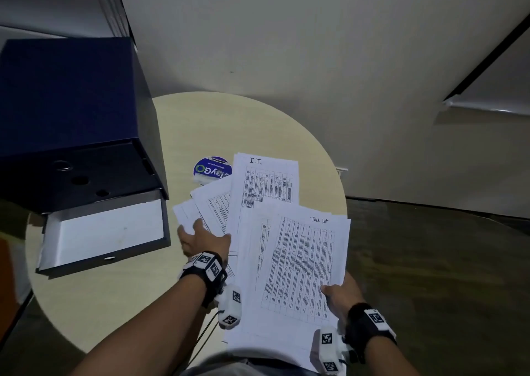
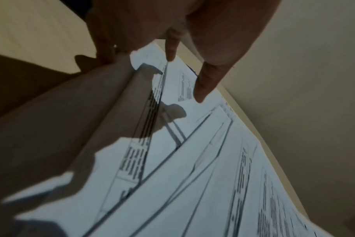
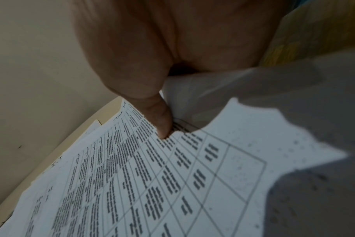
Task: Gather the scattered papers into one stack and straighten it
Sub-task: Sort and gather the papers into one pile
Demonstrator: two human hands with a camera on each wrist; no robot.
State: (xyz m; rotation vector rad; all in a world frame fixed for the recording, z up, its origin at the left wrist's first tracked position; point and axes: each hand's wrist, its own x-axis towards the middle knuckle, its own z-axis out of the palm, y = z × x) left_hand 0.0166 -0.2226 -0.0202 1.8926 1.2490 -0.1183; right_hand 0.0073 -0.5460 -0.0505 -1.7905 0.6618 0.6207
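Handwritten "I.T." at the head of the far sheet (image 1: 265,180); handwritten heading on the top sheet (image 1: 301,263), first word seemingly "Task", second word illegible; printed tables in small dark rows on all sheets, text too fine to read; round blue sticker (image 1: 212,169) on the round pale table (image 1: 229,123), lettering upside down, partly covered by paper, not surely legible. Head view alone: dark blue box (image 1: 71,111) with open white-lined tray at table's left, fanned papers (image 1: 209,206) spread across the table's near right, some overhanging its edge. Left wrist view alone: overlapping sheet edges seen from low, fingers (image 2: 203,83) straight and pointing down toward the paper. Right wrist view alone: thumb (image 3: 160,121) pressed on the table print, paper margin bent beneath the palm. Left hand (image 1: 200,239) flat and spread on the leftmost sheets, fingers extended. Right hand (image 1: 341,295) pinching the near right corner of the top sheet, thumb above. Papers white, loosely fanned, not squared.
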